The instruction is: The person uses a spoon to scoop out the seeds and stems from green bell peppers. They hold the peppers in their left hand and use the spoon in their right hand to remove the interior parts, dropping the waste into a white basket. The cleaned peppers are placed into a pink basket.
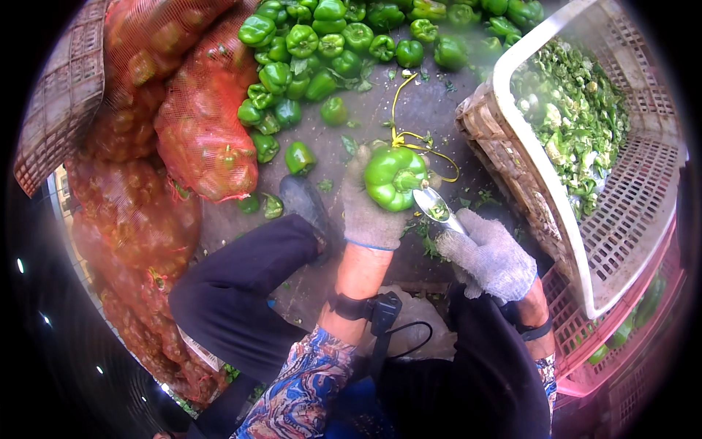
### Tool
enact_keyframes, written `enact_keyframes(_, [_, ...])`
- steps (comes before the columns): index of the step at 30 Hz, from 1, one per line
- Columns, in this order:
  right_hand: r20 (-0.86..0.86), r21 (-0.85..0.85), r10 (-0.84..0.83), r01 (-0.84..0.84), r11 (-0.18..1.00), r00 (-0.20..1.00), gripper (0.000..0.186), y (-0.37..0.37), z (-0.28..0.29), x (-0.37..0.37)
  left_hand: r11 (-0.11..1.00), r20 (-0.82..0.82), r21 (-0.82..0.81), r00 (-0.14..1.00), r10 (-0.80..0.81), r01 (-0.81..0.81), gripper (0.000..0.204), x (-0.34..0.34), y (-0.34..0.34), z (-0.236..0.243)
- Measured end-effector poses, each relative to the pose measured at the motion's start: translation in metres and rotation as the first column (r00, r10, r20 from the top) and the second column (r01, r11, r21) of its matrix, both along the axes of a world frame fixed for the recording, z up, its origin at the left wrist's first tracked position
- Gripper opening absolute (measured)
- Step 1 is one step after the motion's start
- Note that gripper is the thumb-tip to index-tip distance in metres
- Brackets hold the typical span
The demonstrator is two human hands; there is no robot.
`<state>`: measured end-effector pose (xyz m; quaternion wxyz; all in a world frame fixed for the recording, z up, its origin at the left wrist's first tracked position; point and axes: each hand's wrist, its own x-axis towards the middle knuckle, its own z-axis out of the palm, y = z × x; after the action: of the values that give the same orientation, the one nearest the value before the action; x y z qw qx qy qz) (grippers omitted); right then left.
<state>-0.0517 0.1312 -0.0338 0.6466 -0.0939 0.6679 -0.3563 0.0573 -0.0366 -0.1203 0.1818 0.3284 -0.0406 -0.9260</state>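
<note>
A large green bell pepper [386, 178] rests in my gloved left hand [363, 208], its stem end turned toward the right. My right hand [490, 254], in a pale knitted glove, is closed around a metal corer [436, 208] shaped like a half-tube scoop. Bits of green lie in the scoop's hollow. The corer's tip is at the pepper's stem end; whether it has cut in cannot be made out. Just beyond the pepper, a yellow cord [398, 137] lies looped on the floor.
Whole green peppers [322, 44] are heaped at the far side. Red mesh sacks [208, 124] of peppers stand at the left. At the right, a white-rimmed crate [556, 175] holds pepper cores and scraps [578, 117]. Below it, a pink crate [574, 329] contains green peppers.
</note>
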Motion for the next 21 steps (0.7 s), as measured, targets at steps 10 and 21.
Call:
enact_keyframes(10, [-0.141,0.022,0.125,-0.124,0.992,0.982,0.04,-0.001,-0.002,0.003,0.994,0.077,-0.085,0.995,-0.057,0.063,0.038,0.006,-0.005,0.005])
enact_keyframes(21, [0.091,0.049,0.059,-0.064,0.997,0.994,0.04,-0.017,0.01,-0.003,0.994,0.007,0.01,0.994,-0.106,0.106,0.035,0.002,-0.01,0.012])
